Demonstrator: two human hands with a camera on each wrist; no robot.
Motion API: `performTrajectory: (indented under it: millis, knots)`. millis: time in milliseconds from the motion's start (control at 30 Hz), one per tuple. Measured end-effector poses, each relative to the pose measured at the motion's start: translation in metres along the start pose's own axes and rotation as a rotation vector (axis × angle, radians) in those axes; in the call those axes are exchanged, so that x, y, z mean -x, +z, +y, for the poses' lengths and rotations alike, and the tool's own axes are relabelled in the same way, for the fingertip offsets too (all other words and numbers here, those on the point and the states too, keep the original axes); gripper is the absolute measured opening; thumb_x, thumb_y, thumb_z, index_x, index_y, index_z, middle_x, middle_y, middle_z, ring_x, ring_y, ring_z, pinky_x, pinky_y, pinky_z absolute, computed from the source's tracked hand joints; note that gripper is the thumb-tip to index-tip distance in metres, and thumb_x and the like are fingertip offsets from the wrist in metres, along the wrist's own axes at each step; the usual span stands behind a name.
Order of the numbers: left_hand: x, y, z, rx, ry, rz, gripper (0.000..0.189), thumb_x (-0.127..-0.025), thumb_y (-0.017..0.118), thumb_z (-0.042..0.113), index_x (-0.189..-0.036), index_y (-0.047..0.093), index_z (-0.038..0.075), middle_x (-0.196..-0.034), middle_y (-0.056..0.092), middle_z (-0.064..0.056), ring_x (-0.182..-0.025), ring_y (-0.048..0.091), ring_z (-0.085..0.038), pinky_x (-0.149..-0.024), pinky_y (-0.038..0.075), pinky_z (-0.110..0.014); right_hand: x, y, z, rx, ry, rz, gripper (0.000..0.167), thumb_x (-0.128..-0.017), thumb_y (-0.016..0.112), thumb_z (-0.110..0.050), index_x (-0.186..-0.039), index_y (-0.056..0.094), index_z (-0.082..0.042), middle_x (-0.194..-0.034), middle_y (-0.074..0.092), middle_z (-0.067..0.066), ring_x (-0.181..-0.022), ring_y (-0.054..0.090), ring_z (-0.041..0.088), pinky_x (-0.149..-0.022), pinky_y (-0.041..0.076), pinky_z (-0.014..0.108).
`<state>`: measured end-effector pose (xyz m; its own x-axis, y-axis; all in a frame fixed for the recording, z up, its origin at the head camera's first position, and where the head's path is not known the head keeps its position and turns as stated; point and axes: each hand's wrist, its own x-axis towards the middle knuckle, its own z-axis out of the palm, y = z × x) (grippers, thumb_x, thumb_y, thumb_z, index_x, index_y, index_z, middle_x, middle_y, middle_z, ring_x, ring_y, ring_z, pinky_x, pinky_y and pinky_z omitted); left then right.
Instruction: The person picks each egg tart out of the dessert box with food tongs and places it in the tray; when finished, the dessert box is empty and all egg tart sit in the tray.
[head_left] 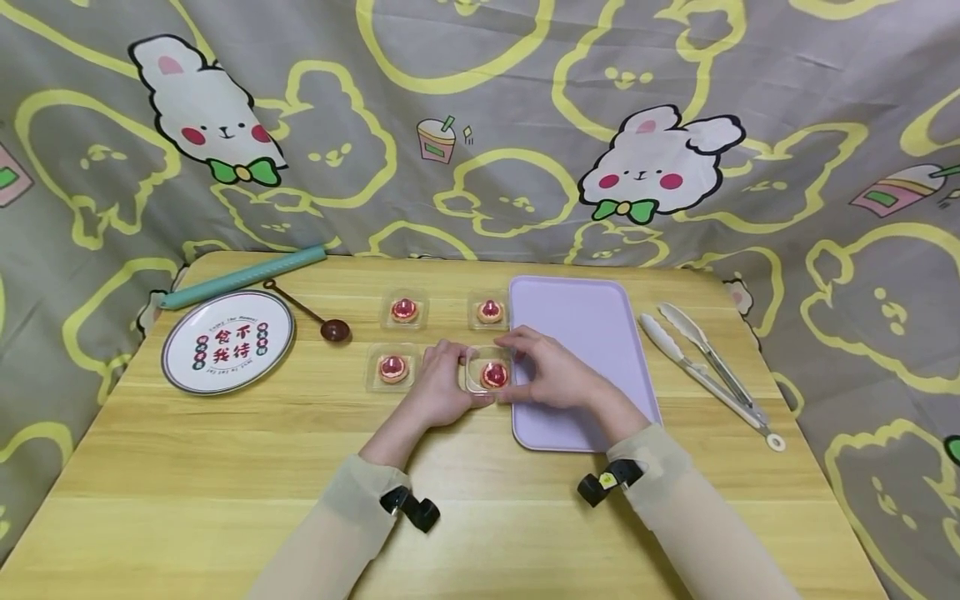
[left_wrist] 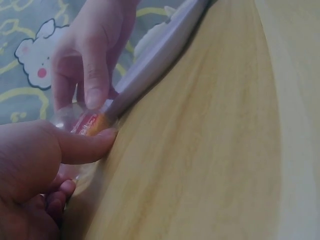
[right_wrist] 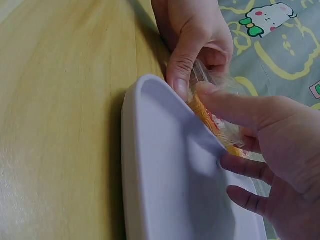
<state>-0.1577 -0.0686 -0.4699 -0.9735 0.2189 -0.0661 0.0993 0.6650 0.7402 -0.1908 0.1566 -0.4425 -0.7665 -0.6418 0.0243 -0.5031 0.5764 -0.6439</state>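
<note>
A small tart with a red topping (head_left: 494, 375) sits inside a clear plastic box (head_left: 472, 375) at the left edge of the lilac tray (head_left: 581, 333). From the left, my left hand (head_left: 441, 385) grips this box, its thumb along the near side. My right hand (head_left: 561, 375) pinches the box's right side between thumb and fingers, reaching across the tray. The right wrist view shows both thumbs on the box (right_wrist: 220, 82), close to the tray rim (right_wrist: 150, 80). In the left wrist view the tart (left_wrist: 92, 124) is partly covered by the fingers.
Three more boxed tarts stand nearby: two behind (head_left: 404, 311) (head_left: 490, 312) and one left (head_left: 392, 368). Further left are a white plate (head_left: 228, 375), a dark red spoon (head_left: 335, 331) and a teal stick (head_left: 243, 277). Tongs (head_left: 708, 371) lie right of the tray.
</note>
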Motion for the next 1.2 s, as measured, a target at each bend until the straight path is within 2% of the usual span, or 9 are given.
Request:
performTrajectory:
  millis: [267,467,733,1033,1200]
  knots:
    - [-0.001,-0.001,0.001,-0.026,0.007,-0.006,0.072,-0.073,0.099,0.033,-0.129,0.064,0.004,-0.12,0.057,-0.006,-0.12,0.049,-0.03,-0.106,0.046,-0.044,0.001,0.001,-0.003,0.214,0.009,0.027,0.084,-0.077,0.094,-0.042,-0.145,0.063,-0.005,-0.148,0.059,0.012,-0.134,0.058,0.031,-0.113,0.046,0.048]
    - [0.0,0.0,0.004,-0.021,-0.007,-0.01,0.074,-0.073,0.099,0.034,-0.131,0.064,0.004,-0.121,0.057,-0.007,-0.121,0.049,-0.029,-0.107,0.046,-0.044,0.001,-0.001,-0.003,0.26,0.012,0.043,0.082,-0.073,0.092,-0.044,-0.143,0.066,-0.009,-0.147,0.062,0.01,-0.131,0.061,0.03,-0.109,0.049,0.049]
    - [0.0,0.002,0.005,-0.016,-0.017,0.003,0.076,-0.073,0.099,0.037,-0.132,0.065,0.004,-0.122,0.058,-0.007,-0.12,0.05,-0.028,-0.106,0.047,-0.043,0.0,-0.004,-0.004,0.222,-0.019,0.092,0.074,-0.073,0.088,-0.04,-0.137,0.071,-0.009,-0.137,0.069,0.01,-0.127,0.064,0.029,-0.107,0.051,0.048]
    - [0.0,0.003,0.001,0.006,-0.01,0.003,0.075,-0.073,0.1,0.033,-0.133,0.065,0.004,-0.121,0.058,-0.008,-0.12,0.051,-0.028,-0.106,0.047,-0.043,0.005,-0.009,-0.004,0.179,0.01,0.101,0.08,-0.074,0.095,-0.043,-0.141,0.068,-0.01,-0.134,0.069,0.002,-0.119,0.066,0.023,-0.103,0.053,0.045]
    - [0.001,0.002,-0.002,0.01,-0.005,0.009,0.078,-0.074,0.099,0.033,-0.135,0.062,0.002,-0.122,0.057,-0.009,-0.12,0.05,-0.029,-0.105,0.048,-0.045,0.005,-0.012,-0.005,0.174,0.009,0.099,0.08,-0.074,0.096,-0.04,-0.141,0.068,-0.009,-0.138,0.067,0.003,-0.126,0.063,0.024,-0.107,0.05,0.046]
